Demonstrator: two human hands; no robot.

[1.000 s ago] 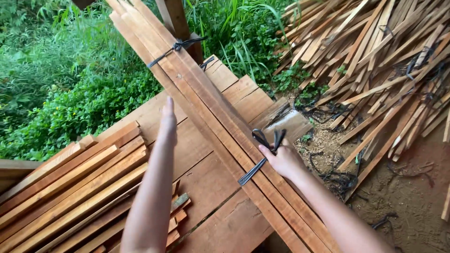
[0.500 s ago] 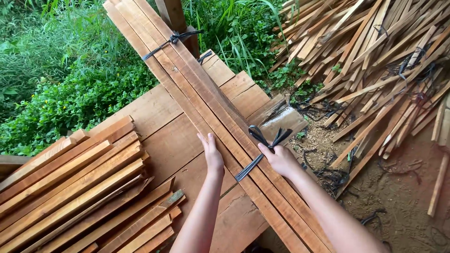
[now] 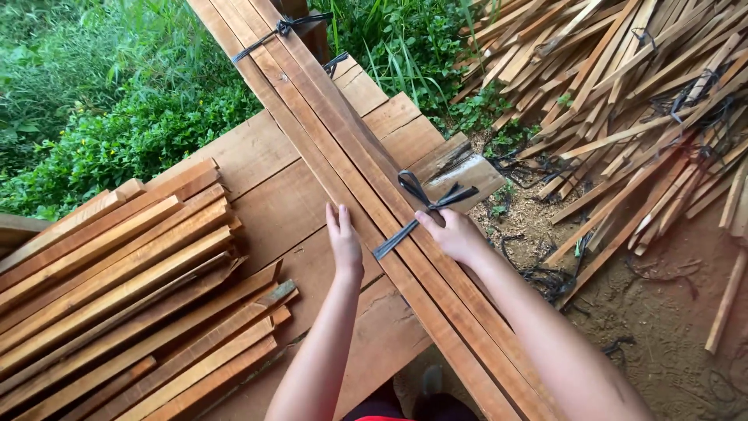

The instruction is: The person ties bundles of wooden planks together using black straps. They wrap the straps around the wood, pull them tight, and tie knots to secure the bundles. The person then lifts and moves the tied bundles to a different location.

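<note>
Hands first: our left hand (image 3: pixel 345 245) lies flat, fingers straight and together, on the left edge of the long bundle of reddish-brown sawn wooden slats (image 3: pixel 354 168). Our right hand (image 3: pixel 456 234) sits on the bundle's right side, fingers closed on one tail of the black strap tie (image 3: pixel 421 204) that wraps the bundle crosswise; its knot stands up just above that hand.

Bundle runs diagonally from top left, out of frame, down to bottom right between our forearms. A second black strap tie (image 3: pixel 282 30) binds it near the top edge. It rests on the desk of wide brown planks (image 3: pixel 265 156), crossing those planks at an angle.

No containers in view; slats are held by straps only.

Left of the left hand, well apart from it, a loose stack of lighter orange-brown wooden slats (image 3: pixel 117 265) lies on the desk, angled the other way. Right of the bundle, on bare dirt ground (image 3: pixel 670 327), a big untidy heap of pale wooden offcut strips (image 3: pixel 623 86) with more black straps tangled in it. Green leafy plants (image 3: pixel 101 101) fill the top left. Nothing blocks either hand.
</note>
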